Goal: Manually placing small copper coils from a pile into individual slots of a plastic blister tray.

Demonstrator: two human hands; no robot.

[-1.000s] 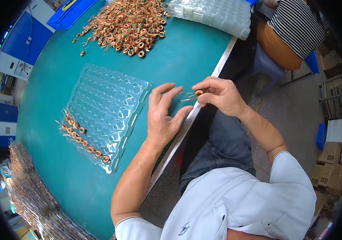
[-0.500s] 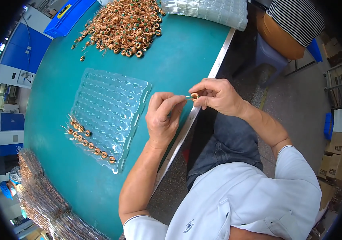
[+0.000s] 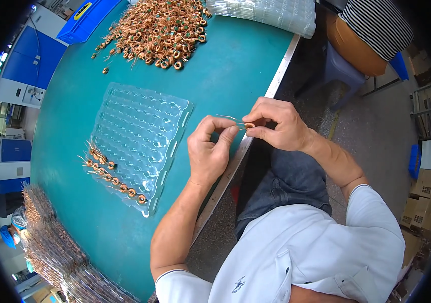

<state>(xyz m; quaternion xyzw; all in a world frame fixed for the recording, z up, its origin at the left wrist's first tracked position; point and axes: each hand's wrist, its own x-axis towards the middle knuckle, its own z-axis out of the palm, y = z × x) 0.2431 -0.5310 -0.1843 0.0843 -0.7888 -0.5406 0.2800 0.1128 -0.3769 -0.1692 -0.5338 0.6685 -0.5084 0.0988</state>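
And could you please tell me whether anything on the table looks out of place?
Slightly: one copper coil lies alone on the green table, between the main pile and the clear tray, touching neither, so it looks stray.

White shirt (image 3: 306,242), a bit blue, w/ soft creases. L sleeve (image 3: 182,289) & R sleeve (image 3: 374,209), on the shirt's two sides, are short, each w/ a thin dk line at the end. Sm. dk print (image 3: 238,284) on the shirt's L front, dk btns (image 3: 287,269) nr its middle. Dk blue-gray jeans (image 3: 286,187) past the shirt's bottom edge. L hand (image 3: 208,154) & R hand (image 3: 281,125) bare.
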